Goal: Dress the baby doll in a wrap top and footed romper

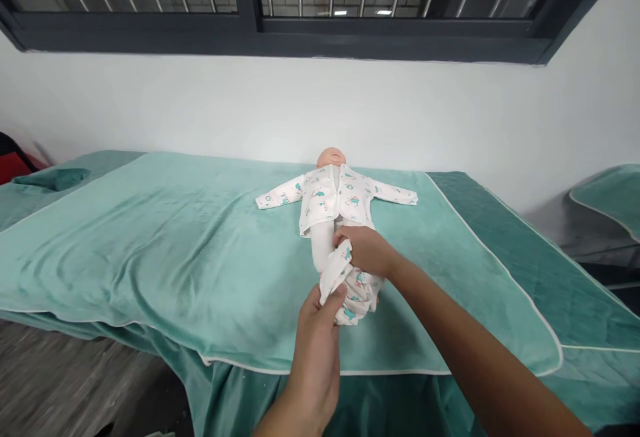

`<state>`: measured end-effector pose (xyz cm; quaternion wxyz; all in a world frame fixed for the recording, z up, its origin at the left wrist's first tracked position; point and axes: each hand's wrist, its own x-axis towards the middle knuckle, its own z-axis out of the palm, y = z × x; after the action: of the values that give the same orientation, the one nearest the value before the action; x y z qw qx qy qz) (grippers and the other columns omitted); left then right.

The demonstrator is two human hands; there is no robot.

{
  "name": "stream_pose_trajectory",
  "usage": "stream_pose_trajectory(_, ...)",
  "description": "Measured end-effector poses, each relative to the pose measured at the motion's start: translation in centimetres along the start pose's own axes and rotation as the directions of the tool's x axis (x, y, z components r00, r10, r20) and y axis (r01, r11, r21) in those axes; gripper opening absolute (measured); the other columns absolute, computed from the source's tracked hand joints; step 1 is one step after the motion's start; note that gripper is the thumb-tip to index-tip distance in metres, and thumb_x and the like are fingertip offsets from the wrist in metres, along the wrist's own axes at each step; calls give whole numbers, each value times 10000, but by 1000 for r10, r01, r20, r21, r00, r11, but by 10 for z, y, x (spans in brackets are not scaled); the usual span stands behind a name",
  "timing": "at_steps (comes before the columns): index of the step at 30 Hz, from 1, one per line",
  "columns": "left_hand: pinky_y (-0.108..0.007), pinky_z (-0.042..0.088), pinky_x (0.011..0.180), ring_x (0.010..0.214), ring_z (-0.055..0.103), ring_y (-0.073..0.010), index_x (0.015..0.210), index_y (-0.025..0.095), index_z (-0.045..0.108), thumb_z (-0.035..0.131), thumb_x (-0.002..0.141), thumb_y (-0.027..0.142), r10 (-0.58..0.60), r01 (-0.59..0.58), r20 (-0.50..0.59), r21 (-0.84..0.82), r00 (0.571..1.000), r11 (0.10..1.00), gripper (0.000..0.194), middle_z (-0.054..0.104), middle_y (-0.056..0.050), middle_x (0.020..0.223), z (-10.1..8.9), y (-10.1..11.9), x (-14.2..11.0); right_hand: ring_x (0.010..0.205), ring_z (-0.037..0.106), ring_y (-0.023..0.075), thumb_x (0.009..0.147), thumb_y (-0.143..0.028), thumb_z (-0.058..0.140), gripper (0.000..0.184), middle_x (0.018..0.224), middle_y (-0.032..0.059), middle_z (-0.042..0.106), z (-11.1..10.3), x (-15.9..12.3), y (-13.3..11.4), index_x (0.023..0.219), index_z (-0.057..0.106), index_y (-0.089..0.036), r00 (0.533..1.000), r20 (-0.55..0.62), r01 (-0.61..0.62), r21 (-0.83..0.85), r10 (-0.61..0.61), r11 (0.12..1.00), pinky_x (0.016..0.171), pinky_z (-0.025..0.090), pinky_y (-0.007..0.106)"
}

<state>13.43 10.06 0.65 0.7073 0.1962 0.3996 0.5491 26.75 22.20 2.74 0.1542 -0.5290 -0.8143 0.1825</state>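
Observation:
A baby doll (pixel 331 156) lies on its back, head toward the wall, in a white printed jacket (pixel 323 197) with both sleeves spread out. Its white leg (pixel 323 244) on the left shows below the jacket. Bunched printed baby trousers (pixel 361 290) are around the lower part of the other leg, which they mostly hide. My left hand (pixel 320 320) pinches an edge of the trousers from below. Higher up, my right hand (pixel 365 249) is closed on the trousers' cloth beside the doll's legs, its fingertips partly hidden.
A light green blanket (pixel 150 244) with a white edge lies under the doll, over a darker green cover (pixel 505 244). Behind stands a white wall (pixel 280 104) below a dark-framed window (pixel 400 40). Another green-covered surface (pixel 613 194) is at the far right.

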Motion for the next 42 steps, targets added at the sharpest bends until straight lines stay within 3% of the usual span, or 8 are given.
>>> stream_pose_trajectory(5,-320,508,799,927,698,-245,1101,148,716,820,703,413,21,-27,-86,-72,996,997,489,756,-105,985,-7,-26,-2,822,647,185,806,-109,574,167,943,46,741,-5,-5,-4,928,658,-187,990,137,37,-104,-22,994,692,385,259)
stream_pose_trajectory(9,-267,481,732,791,659,-178,937,139,724,848,652,404,104,-109,-205,-18,973,994,408,735,-57,854,-38,-37,3,764,618,174,800,-204,653,61,881,39,725,-1,-5,-10,853,625,-192,985,173,30,-204,6,979,639,338,255)
stream_pose_trajectory(14,-256,462,677,747,597,-161,908,153,686,792,692,426,113,-85,-146,190,983,978,363,680,-25,813,-70,-26,19,721,578,166,768,-224,670,108,837,30,696,5,-4,-12,841,595,-198,986,161,2,-196,30,981,595,292,259)
stream_pose_trajectory(19,-223,385,638,716,499,-131,846,166,642,680,809,449,147,-119,-14,515,989,849,288,593,15,750,-67,-8,33,744,569,150,770,-167,639,97,869,14,698,6,-4,-4,847,587,-195,992,124,15,0,-15,1000,648,337,244)
stream_pose_trajectory(25,-256,450,695,809,556,-166,1026,174,619,612,856,493,213,-181,-13,477,977,860,361,641,-18,885,-66,-9,55,814,595,160,777,-171,620,109,940,11,708,10,-5,-4,881,620,-203,996,75,-67,171,55,983,685,370,244)
stream_pose_trajectory(28,-257,457,697,816,566,-167,1051,193,589,546,906,498,369,-294,-44,520,929,802,340,629,-7,891,-68,-10,69,828,598,169,786,-257,650,149,954,-2,707,10,-8,-8,929,624,-224,992,96,-98,191,81,977,674,367,245)
stream_pose_trajectory(32,-276,464,724,845,582,-182,1024,198,569,487,941,529,499,-424,47,600,865,679,351,630,-20,917,-71,-2,86,816,594,174,816,-343,634,144,909,-6,701,5,-12,-10,895,602,-226,987,143,-96,196,68,976,655,360,245)
stream_pose_trajectory(42,-300,441,715,789,589,-195,935,215,560,441,951,459,496,-463,238,791,835,401,272,656,-9,848,-76,36,126,837,606,183,730,-231,662,134,922,-13,703,7,-5,-11,848,599,-220,982,150,-137,145,115,980,670,362,260)
